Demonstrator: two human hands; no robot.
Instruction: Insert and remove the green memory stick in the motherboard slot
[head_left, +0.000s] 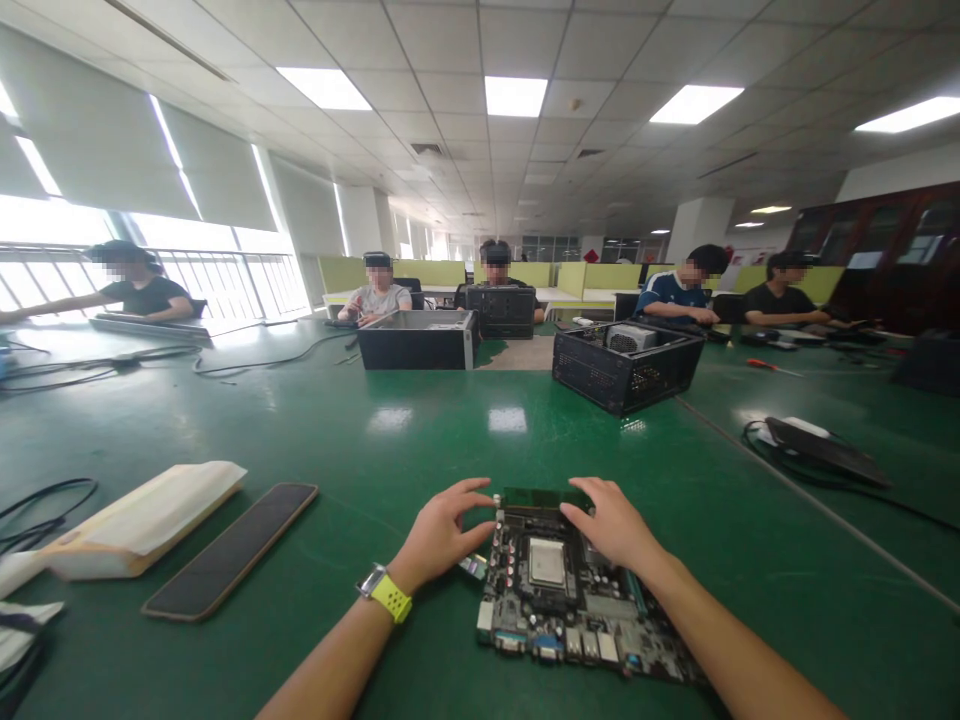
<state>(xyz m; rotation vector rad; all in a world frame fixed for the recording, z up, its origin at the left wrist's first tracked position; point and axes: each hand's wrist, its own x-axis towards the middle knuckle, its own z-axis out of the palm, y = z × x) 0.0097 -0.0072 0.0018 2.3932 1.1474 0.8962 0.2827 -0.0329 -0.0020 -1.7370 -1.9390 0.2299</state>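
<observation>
A motherboard [592, 600] lies flat on the green table in front of me, its ports facing me. The square metal-topped processor [547, 563] shows in its socket. A green memory module [536, 497] runs along the board's far edge. At its left end is my left hand [446, 530], thumb and fingers apart, with a yellow-strapped watch [386, 592] on the wrist. My right hand [615, 522] hovers over or touches the module's right end, fingers spread; contact is unclear. Beside the board's left edge lies a small green stick with a pale label [474, 567], partly hidden.
On the left lie a dark flat slab [232, 550], a paper-wrapped package [150, 515] and cables. Computer cases [420, 340] [626, 365] stand farther back. A black device [825, 450] with a cable and a red screwdriver [765, 366] are right. Several people sit around the table.
</observation>
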